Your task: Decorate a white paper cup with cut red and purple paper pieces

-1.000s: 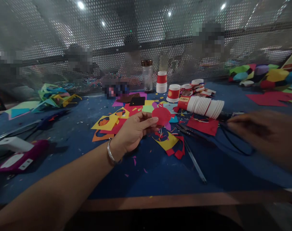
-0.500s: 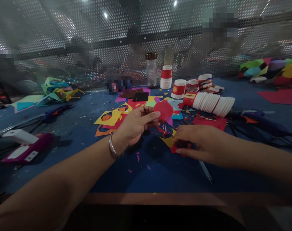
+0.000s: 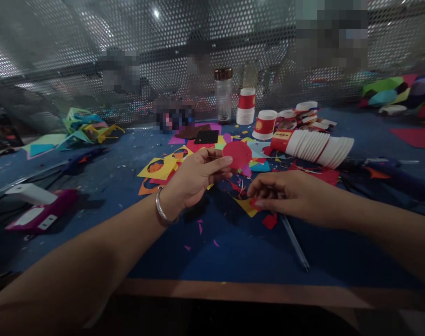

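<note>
Between thumb and fingers, my left hand (image 3: 201, 175) pinches a red paper disc (image 3: 237, 155), held up over a heap of cut paper. My right hand (image 3: 279, 193) is low over the table with its fingers curled, and a small red paper piece (image 3: 255, 204) sits at its fingertips. Under that hand lies a yellow paper scrap (image 3: 246, 205). Another red scrap (image 3: 269, 221) rests just in front of it. A thin clear stick (image 3: 295, 245), perhaps a glue stick, runs from beneath the right hand toward the table's front edge.
Yellow sheets with round holes (image 3: 159, 168) lie left of the heap. Behind stand a glass bottle (image 3: 223, 98) and upright paper cups (image 3: 246, 106); a cup stack (image 3: 314, 145) lies sideways. Glue guns (image 3: 391, 175) flank both sides. A purple power strip (image 3: 46, 212) is at left.
My right hand has lifted slightly, with a small red piece now at its fingertips and a red scrap uncovered on the table. The left hand still holds the disc; the view has shifted slightly.
</note>
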The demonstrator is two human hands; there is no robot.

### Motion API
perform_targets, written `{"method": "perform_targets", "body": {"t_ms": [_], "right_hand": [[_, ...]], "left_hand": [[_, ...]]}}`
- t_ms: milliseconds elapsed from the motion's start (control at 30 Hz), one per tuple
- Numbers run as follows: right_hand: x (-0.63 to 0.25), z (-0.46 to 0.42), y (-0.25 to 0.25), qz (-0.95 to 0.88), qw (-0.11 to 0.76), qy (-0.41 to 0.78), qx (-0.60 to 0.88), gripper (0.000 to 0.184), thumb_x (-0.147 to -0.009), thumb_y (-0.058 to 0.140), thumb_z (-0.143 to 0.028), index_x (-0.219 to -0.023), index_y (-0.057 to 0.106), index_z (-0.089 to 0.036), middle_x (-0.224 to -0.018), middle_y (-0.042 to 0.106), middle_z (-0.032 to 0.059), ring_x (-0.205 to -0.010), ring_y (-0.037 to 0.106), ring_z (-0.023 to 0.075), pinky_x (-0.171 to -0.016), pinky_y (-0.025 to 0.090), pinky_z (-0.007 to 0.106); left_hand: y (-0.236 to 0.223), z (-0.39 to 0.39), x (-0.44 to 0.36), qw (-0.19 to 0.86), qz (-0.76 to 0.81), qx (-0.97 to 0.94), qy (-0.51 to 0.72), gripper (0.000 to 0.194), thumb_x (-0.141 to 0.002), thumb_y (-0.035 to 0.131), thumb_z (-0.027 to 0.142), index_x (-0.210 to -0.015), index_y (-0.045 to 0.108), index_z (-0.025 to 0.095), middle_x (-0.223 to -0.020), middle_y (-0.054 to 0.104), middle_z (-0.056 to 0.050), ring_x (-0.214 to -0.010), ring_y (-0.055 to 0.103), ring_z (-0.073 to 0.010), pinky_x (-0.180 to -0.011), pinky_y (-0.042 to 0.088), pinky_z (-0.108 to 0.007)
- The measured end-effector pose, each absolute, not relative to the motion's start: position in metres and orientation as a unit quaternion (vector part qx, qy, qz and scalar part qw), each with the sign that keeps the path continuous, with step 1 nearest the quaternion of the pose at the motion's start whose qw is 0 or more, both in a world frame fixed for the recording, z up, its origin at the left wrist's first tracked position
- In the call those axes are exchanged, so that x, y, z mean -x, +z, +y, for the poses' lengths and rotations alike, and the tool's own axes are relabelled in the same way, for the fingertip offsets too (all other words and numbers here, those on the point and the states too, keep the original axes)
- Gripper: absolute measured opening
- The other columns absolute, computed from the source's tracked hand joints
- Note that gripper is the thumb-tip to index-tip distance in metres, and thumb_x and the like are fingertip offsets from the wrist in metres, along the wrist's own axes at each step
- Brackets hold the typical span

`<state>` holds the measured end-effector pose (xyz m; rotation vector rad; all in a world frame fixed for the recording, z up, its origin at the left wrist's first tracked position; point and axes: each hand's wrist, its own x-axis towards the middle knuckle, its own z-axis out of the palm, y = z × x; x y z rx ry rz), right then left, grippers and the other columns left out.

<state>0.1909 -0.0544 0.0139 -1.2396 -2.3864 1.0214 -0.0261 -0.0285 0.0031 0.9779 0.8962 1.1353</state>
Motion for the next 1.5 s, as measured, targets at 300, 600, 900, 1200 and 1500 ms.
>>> {"method": "perform_targets", "body": {"t_ms": [300,600,900,1200,1500], "right_hand": [[-0.193,-0.055,0.010,-0.838,0.164,0.296,0.428,0.020,-0.090,0.058,-0.033,-0.097,0.073,-0.020,-0.063,0.067,-0.0011,-0.053,0.059,0.0143,-0.053,0.039,0.028],[-0.195,-0.057,0.014,-0.843,0.168,0.286,0.424,0.018,-0.090,0.059,-0.034,-0.085,0.071,-0.020,-0.070,0.072,0.0015,-0.057,0.060,0.0145,-0.055,0.041,0.029],[-0.199,-0.056,0.012,-0.828,0.210,0.270,0.445,0.019,-0.088,0.063,-0.037,-0.086,0.073,-0.020,-0.068,0.068,0.0008,-0.059,0.058,0.0148,-0.058,0.042,0.029],[-0.201,-0.055,0.014,-0.752,0.241,0.408,0.457,0.032,-0.083,0.073,-0.044,-0.101,0.077,-0.018,-0.080,0.073,0.0046,-0.068,0.062,0.0166,-0.059,0.048,0.029],[-0.197,-0.055,0.015,-0.697,0.269,0.472,0.467,0.039,-0.071,0.087,-0.054,-0.075,0.071,-0.018,-0.064,0.063,-0.0016,-0.053,0.054,0.0107,-0.052,0.044,0.027]], "left_hand": [[0.004,-0.027,0.029,0.639,0.389,-0.438,0.499,0.020,-0.080,0.078,0.008,-0.087,0.060,0.016,-0.077,0.072,0.000,-0.068,0.072,-0.0122,-0.069,0.055,-0.024],[0.006,-0.027,0.029,0.631,0.391,-0.440,0.505,0.022,-0.079,0.080,0.009,-0.082,0.059,0.016,-0.073,0.069,0.002,-0.067,0.071,-0.0117,-0.071,0.056,-0.024],[0.007,-0.029,0.029,0.631,0.389,-0.434,0.513,0.016,-0.084,0.073,0.005,-0.082,0.060,0.015,-0.071,0.069,0.002,-0.067,0.072,-0.0118,-0.069,0.055,-0.023],[0.005,-0.028,0.030,0.636,0.381,-0.439,0.508,0.022,-0.078,0.080,0.010,-0.085,0.060,0.016,-0.073,0.071,0.002,-0.068,0.072,-0.0125,-0.072,0.055,-0.025],[0.006,-0.030,0.029,0.635,0.385,-0.437,0.507,0.020,-0.079,0.080,0.010,-0.085,0.062,0.016,-0.075,0.071,0.001,-0.072,0.071,-0.0126,-0.075,0.056,-0.026]]}}
